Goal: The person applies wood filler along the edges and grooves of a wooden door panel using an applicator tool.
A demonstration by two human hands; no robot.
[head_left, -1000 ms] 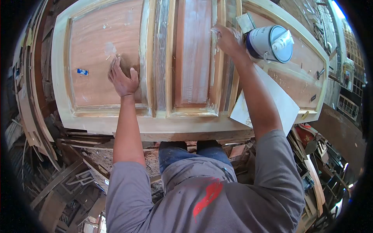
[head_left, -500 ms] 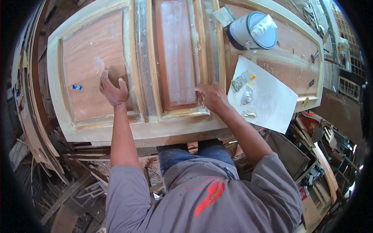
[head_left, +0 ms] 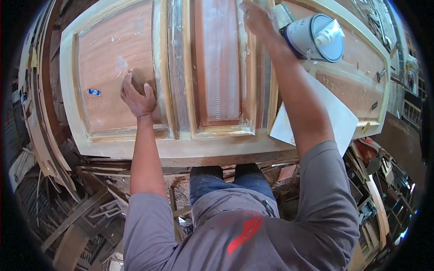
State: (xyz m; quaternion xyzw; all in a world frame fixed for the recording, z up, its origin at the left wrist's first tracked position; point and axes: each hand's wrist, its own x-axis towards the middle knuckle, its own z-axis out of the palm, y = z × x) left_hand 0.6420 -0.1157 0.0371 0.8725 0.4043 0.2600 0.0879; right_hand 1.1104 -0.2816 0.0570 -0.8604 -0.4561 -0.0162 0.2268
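A panelled wooden door (head_left: pixel 217 147), with pale filler along its mouldings, lies flat before me. My left hand (head_left: pixel 138 97) rests on its left panel (head_left: pixel 108 49), thumb and fingers apart, holding nothing that I can see. Farther away, at the top edge of the view, my right hand (head_left: pixel 260 20) is at the moulding right of the narrow middle panel (head_left: pixel 220 58). One finger stretches toward that moulding; the other fingers are partly hidden and slightly blurred. Nothing shows in this hand. A flat greyish blade-like piece (head_left: pixel 283 16) lies just beyond it, beside the paint can (head_left: pixel 304 38).
A white tube (head_left: pixel 329 33) lies on the can's lid. My right forearm covers part of a white sheet (head_left: pixel 337 106). A small blue-and-white packet (head_left: pixel 94 92) is on the left panel. Scrap wood (head_left: pixel 86 221) crowds the floor around the door.
My right hand has moved away from me along the moulding, up to the top of the view. The forearm now covers part of the white sheet. My left hand stays on the left panel.
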